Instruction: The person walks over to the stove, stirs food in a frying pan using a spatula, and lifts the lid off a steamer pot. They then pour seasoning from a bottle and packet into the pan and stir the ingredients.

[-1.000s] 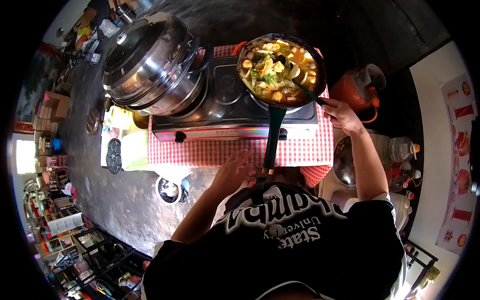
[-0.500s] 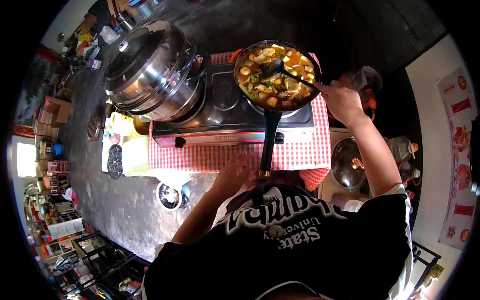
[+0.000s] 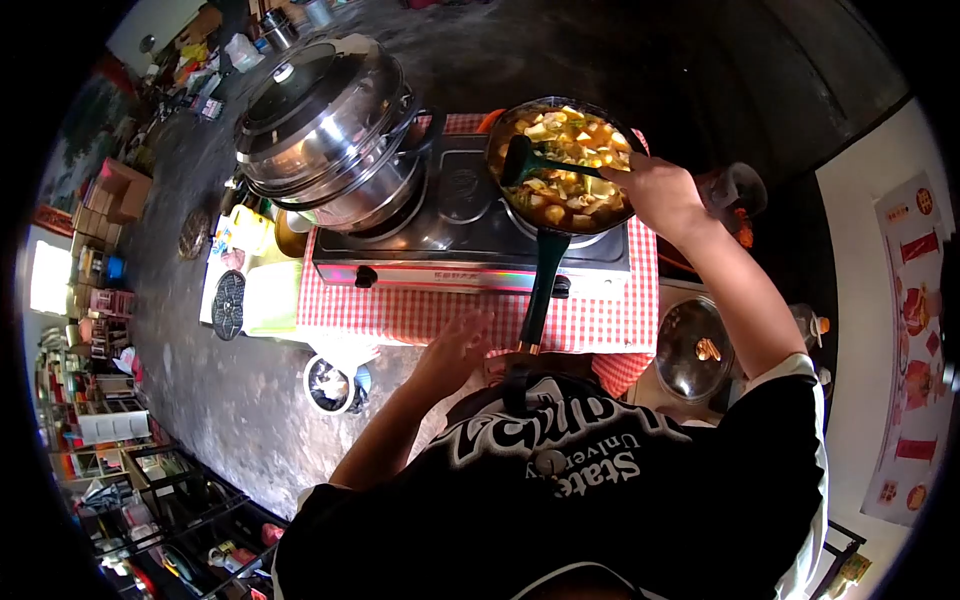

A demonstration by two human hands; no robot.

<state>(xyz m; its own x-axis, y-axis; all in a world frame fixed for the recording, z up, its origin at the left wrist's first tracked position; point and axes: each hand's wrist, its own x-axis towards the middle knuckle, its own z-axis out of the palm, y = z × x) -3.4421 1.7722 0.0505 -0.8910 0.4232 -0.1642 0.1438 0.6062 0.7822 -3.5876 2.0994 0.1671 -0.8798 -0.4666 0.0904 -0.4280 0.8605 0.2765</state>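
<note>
In my right hand [image 3: 662, 195], closed around its handle, is a dark green spatula [image 3: 518, 160]. Its head sits at the left side of the frying pan [image 3: 490, 180], over the food. Chunky stew [image 3: 570, 135] with pale pieces and greens in an orange broth fills this pan. The pan rests on the right burner of a gas stove [image 3: 470, 255], its long dark handle [image 3: 543, 290] pointing toward me. My left hand [image 3: 455, 350] is by the front edge of the checkered cloth, left of that handle, fingers loosely apart and holding nothing.
A large lidded steel steamer pot [image 3: 330, 150] stands on the left burner. Red checkered cloth [image 3: 420, 315] covers the table. To the right lies a round metal lid [image 3: 690, 345], with a clear plastic container [image 3: 740, 185] farther back. A small bin [image 3: 330, 385] stands on the floor at left.
The spatula has moved left in the pan, its head lifted and turned more on edge. My right hand followed slightly left. My left hand stays near the table edge.
</note>
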